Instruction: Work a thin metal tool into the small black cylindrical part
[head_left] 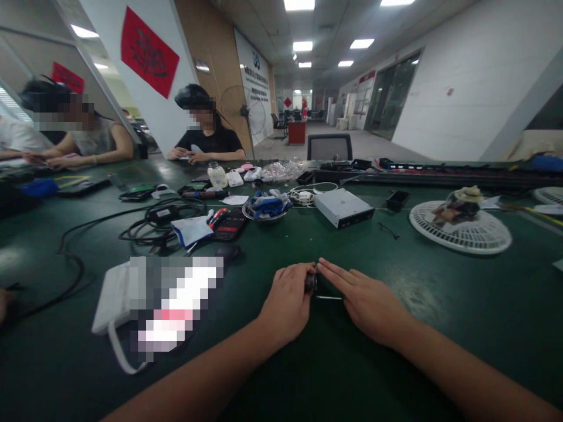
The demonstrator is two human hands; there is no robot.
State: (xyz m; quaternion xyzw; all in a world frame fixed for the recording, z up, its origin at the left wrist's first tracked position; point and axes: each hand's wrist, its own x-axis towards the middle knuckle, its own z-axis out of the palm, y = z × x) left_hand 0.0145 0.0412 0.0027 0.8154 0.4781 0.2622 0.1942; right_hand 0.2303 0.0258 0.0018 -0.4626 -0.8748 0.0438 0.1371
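Gripping a small dark cylinder (311,282) in the curled left hand (285,300), fingertips of the open right hand (364,303) touching its other side, a thin metal rod (329,298) lying sideways just below, between the hands.

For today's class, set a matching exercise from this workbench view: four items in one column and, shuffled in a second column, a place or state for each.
Items:
1. Small dark cylinder
2. White fan grille
3. Steel bowl
4. Silver metal box

Places or states:
A. Lying flat under a dark object
B. Right of the bowl
C. Between left hand and right hand
D. Holding something blue

Pairs: 1-C, 2-A, 3-D, 4-B
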